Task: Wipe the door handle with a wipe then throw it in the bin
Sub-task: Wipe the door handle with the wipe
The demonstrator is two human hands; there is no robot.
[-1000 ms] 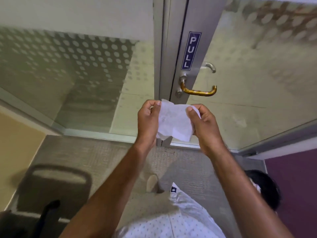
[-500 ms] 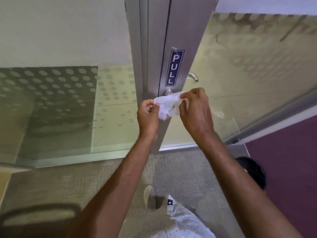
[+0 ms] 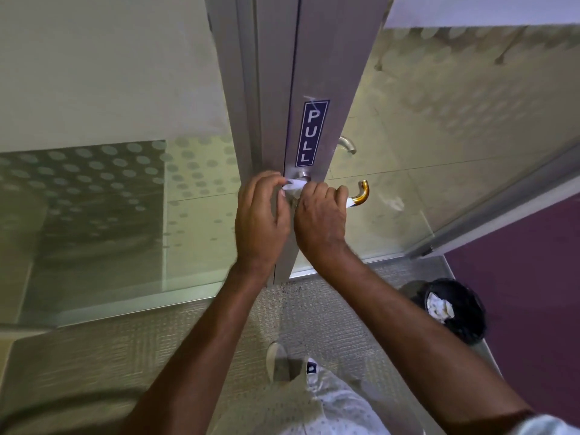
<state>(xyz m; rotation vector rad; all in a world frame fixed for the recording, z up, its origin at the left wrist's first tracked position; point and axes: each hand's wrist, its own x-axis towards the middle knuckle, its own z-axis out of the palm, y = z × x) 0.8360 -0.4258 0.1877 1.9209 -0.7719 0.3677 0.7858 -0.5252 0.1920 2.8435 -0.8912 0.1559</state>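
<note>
A brass-coloured door handle (image 3: 361,193) sticks out of the grey metal door frame below a blue PULL sign (image 3: 310,133); only its curved right end shows. A white wipe (image 3: 293,187) is wrapped over the handle near its base. My right hand (image 3: 320,215) grips the handle through the wipe. My left hand (image 3: 260,215) pinches the wipe's left end beside the handle's round base. A black bin (image 3: 461,312) holding crumpled white paper stands on the floor at the lower right.
Frosted dotted glass panels (image 3: 110,183) flank the frame. A second silver handle (image 3: 346,144) shows behind the glass. A purple wall (image 3: 533,277) rises on the right. Grey carpet (image 3: 125,356) lies underfoot, with my shoe (image 3: 276,359) below the hands.
Both hands moved up and forward from holding the wipe spread in the air to pressing it around the handle. The view has drawn closer to the door, and the bin now shows more fully.
</note>
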